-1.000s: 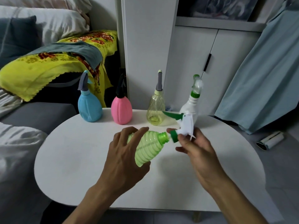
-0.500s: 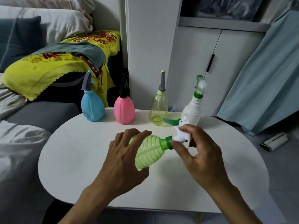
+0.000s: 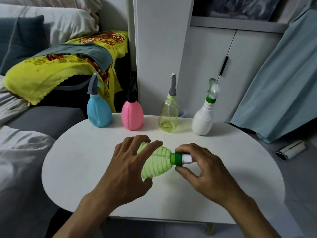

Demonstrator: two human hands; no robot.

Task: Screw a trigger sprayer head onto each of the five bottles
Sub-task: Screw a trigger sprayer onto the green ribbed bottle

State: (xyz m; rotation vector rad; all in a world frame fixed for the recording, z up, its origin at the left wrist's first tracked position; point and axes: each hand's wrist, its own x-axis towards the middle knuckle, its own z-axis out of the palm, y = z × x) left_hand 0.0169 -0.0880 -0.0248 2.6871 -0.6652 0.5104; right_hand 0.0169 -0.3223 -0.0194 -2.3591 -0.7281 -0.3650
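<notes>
A home living room: grey sofa (image 3: 42,117) with cushions, white cabinet (image 3: 214,66), curtain (image 3: 283,74), round table (image 3: 85,160).

We find the green bottle (image 3: 157,162) ribbed, translucent plastic with a ridged collar (image 3: 178,158). Blue bottle (image 3: 99,114) and pink bottle (image 3: 132,115): smooth, opaque, slightly glossy plastic. Yellow bottle (image 3: 169,117): clear plastic. Table (image 3: 82,162): matt, smooth white. Sofa throw (image 3: 51,69): printed cloth.
</notes>
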